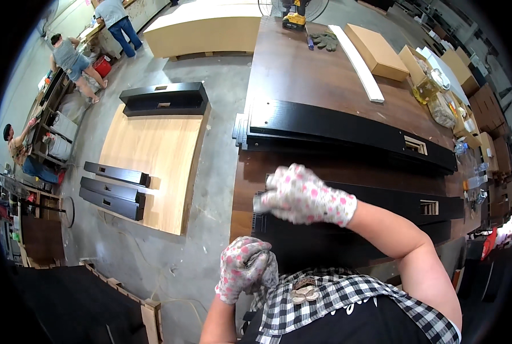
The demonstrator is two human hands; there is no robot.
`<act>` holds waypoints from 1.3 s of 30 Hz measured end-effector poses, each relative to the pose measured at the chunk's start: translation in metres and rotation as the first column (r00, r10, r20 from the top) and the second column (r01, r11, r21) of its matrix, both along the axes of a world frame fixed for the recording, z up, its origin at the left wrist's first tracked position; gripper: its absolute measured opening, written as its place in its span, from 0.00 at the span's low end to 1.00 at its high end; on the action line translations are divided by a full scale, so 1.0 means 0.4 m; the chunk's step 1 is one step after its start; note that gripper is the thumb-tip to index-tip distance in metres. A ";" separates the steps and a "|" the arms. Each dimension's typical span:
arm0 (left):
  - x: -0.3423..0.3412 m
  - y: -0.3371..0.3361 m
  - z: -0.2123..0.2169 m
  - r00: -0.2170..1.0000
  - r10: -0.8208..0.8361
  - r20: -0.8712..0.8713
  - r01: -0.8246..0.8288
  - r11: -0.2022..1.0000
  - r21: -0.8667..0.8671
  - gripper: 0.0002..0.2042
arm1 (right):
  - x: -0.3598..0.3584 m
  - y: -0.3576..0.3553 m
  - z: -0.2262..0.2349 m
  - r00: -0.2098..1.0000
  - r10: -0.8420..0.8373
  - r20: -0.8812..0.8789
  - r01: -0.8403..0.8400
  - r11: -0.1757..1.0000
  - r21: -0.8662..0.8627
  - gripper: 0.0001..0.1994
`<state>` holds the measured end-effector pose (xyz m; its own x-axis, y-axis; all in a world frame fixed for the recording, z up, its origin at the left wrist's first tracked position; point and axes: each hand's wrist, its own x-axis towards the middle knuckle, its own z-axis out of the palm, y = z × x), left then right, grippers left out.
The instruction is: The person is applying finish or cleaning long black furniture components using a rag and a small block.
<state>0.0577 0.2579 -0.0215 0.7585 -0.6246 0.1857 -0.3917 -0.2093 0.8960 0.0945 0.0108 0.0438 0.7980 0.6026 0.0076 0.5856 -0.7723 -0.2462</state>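
Both my hands wear white work gloves with pink dots and grey fingertips. My right hand (310, 198) is over the left end of a dark board (376, 198) on the brown table, its fingers curled together; whatever they hold is hidden. Closed in front of my body, beside the table's near left corner, is my left hand (248, 268). What lies inside its fingers does not show. Further back, a stack of black boards (336, 123) lies across the table. Both that stack and the nearer board have a rectangular cut-out near the right end.
On the brown table (293, 63) lie a white strip (356, 63), a cardboard box (376, 50), grey gloves (324, 41) and a yellow cordless drill (293, 20). Bottles stand along its right side. Black pieces rest on a light wood panel (147, 143) at left. Several people work beyond.
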 end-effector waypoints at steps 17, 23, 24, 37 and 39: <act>0.037 -0.088 0.068 0.997 0.074 -0.034 -0.079 0.972 -0.220 0.13 | -0.211 -0.164 -0.044 0.477 -0.875 0.082 0.829 0.479 0.290 0.10; 0.045 -0.174 0.080 0.998 0.028 0.060 -0.005 0.939 -0.345 0.11 | -0.137 -0.040 -0.101 0.721 -0.664 0.201 0.503 0.700 0.507 0.12; 0.046 -0.182 0.081 0.997 0.018 0.081 0.012 0.933 -0.360 0.12 | -0.151 -0.049 -0.115 0.665 -0.734 0.138 0.617 0.643 0.453 0.13; 0.008 -0.433 0.070 0.938 -0.271 0.216 0.295 0.952 -0.088 0.08 | -0.359 -0.206 -0.084 0.511 -0.844 0.163 0.765 0.533 0.362 0.09; 0.003 -0.463 0.056 0.918 -0.297 0.262 0.299 0.954 0.030 0.09 | -0.425 -0.278 -0.076 0.288 -0.949 0.126 0.932 0.308 0.192 0.15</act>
<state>0.0589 0.0728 0.0011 0.4617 -0.8112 0.3589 -0.6539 -0.0379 0.7556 -0.0757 -0.1003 0.0133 0.7898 -0.5712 0.2237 -0.4961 -0.8092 -0.3146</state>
